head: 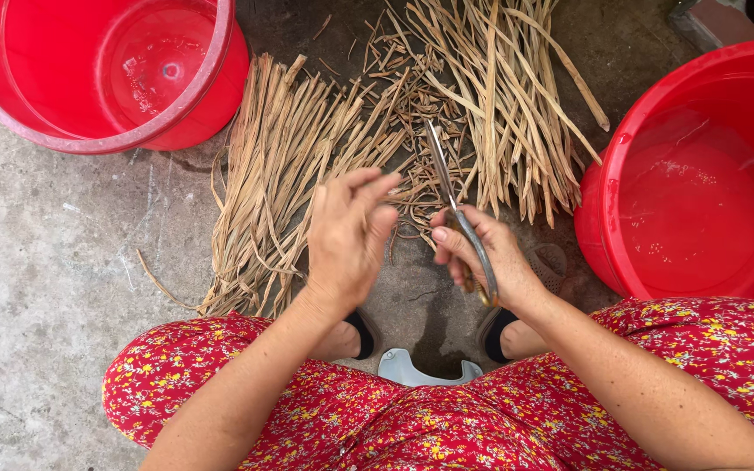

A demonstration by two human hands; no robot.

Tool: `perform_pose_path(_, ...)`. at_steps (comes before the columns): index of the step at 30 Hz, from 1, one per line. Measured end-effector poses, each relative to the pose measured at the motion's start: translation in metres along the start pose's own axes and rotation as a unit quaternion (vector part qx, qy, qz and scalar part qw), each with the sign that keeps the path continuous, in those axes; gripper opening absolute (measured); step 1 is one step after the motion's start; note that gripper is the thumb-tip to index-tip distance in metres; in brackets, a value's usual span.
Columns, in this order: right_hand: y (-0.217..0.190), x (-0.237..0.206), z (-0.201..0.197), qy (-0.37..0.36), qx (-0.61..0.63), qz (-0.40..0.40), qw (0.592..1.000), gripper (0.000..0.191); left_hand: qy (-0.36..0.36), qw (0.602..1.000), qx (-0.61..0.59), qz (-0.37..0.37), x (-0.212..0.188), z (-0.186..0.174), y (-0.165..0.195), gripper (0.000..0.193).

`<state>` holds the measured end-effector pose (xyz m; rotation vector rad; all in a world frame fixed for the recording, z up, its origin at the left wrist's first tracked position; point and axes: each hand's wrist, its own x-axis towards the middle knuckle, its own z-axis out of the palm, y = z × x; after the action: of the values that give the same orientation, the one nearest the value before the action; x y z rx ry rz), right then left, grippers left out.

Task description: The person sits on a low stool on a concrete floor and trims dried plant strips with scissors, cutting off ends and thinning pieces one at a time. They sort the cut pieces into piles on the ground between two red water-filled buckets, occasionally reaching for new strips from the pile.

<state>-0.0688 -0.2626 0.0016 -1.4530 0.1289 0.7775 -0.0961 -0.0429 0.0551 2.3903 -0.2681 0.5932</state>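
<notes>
Red floral trousers (447, 427) nearest; scissors (460, 222) gripped closed-fisted in right hand (482, 257), left hand (346, 235) empty, fingers pinched together; dried stalks (281, 166) best fed singly, blades kept angled away.

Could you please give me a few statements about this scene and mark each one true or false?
1. The right hand grips a pair of slim metal scissors pointing away from the person. True.
2. The left hand holds a knife. False: no knife shows; its fingers are pinched together above the dried straw-coloured plant strips.
3. A round red plastic tub stands at upper left and another red plastic tub at right. True.
4. The strips lie inside the tubs. False: they lie on the grey concrete floor between them.
</notes>
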Motion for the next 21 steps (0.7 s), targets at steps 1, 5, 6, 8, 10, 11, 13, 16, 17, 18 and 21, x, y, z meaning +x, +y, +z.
perform_pose_path(1, 0.003, -0.001, 0.000, -0.023, 0.026, 0.008, 0.999, 0.036, -0.006, 0.999, 0.022, 0.031, -0.002, -0.001, 0.007, 0.042)
perform_pose_path(5, 0.021, -0.002, 0.003, -0.099, 0.159, 0.024, 0.982, 0.039, -0.111, 0.987, -0.075, 0.084, -0.015, 0.004, 0.028, 0.055)
perform_pose_path(6, 0.023, -0.001, 0.003, -0.118, 0.160, 0.011, 0.980, 0.037, -0.116, 0.984, -0.082, 0.111, -0.018, 0.007, 0.031, 0.052)
perform_pose_path(8, 0.025, 0.000, 0.000, -0.118, 0.172, 0.004, 0.978, 0.036, -0.128, 0.973, -0.099, 0.165, -0.023, 0.013, 0.034, 0.047)
perform_pose_path(10, 0.020, 0.003, -0.004, -0.078, 0.192, 0.014, 0.978, 0.041, -0.133, 0.971, -0.115, 0.162, -0.025, 0.014, 0.031, 0.047)
perform_pose_path(11, 0.015, 0.004, -0.007, -0.074, 0.192, -0.003, 0.979, 0.042, -0.135, 0.970, -0.123, 0.161, -0.025, 0.014, 0.030, 0.047)
perform_pose_path(13, 0.000, 0.007, -0.013, -0.068, 0.190, -0.040, 0.979, 0.042, -0.130, 0.967, -0.114, 0.185, -0.025, 0.014, 0.028, 0.049)
perform_pose_path(16, -0.030, 0.015, -0.024, -0.023, 0.063, -0.076, 0.995, 0.040, -0.131, 0.966, -0.110, 0.193, -0.025, 0.015, 0.028, 0.049)
perform_pose_path(17, -0.043, 0.016, -0.033, 0.003, 0.000, -0.116, 0.993, 0.037, -0.133, 0.967, -0.110, 0.189, -0.025, 0.016, 0.029, 0.049)
perform_pose_path(18, -0.056, 0.019, -0.041, 0.028, -0.063, -0.155, 0.986, 0.034, -0.141, 0.967, -0.105, 0.182, -0.026, 0.016, 0.028, 0.048)
perform_pose_path(21, -0.097, 0.035, -0.077, 0.088, -0.122, -0.293, 0.944, 0.036, -0.152, 0.969, -0.085, 0.176, -0.024, 0.019, 0.015, 0.043)
